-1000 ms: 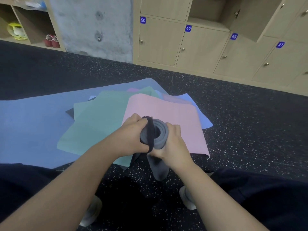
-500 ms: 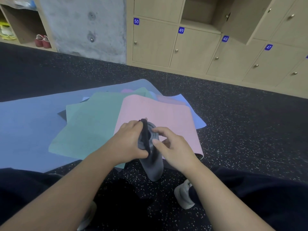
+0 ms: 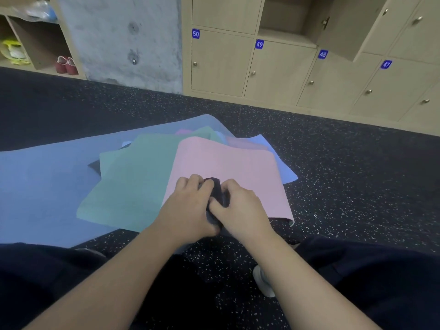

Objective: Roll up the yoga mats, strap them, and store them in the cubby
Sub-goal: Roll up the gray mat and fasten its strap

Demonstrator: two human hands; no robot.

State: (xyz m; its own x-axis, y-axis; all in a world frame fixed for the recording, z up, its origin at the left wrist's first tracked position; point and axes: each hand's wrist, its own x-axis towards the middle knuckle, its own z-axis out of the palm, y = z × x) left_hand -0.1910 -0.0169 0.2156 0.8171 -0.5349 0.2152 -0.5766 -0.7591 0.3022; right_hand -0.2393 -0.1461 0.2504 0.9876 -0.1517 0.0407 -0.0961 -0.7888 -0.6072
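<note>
Several flat mats lie fanned on the speckled floor beyond the grip: a wide blue mat lowest and off to its left, a green mat over that, a pink mat uppermost, directly behind the knuckles. A row of numbered lockers stands well beyond, one compartment with its door open.

Between the two hands, a rolled grey mat, mostly hidden; only a sliver shows below the thumbs. A dark strap crosses its far end.

Left hand: fingers curled round the roll and strap, firm hold. Right hand: fingers curled over the roll from the other side, thumb pressing into the strap. Both grips closed tight, touching each other.

Step in hand, by my reading: strapping, with the roll already made. Whether the strap is fastened cannot be told.

Next move likely calls for keeping the roll squeezed while cinching the strap, so the coil does not spring loose; then lifting it to the open compartment.
</note>
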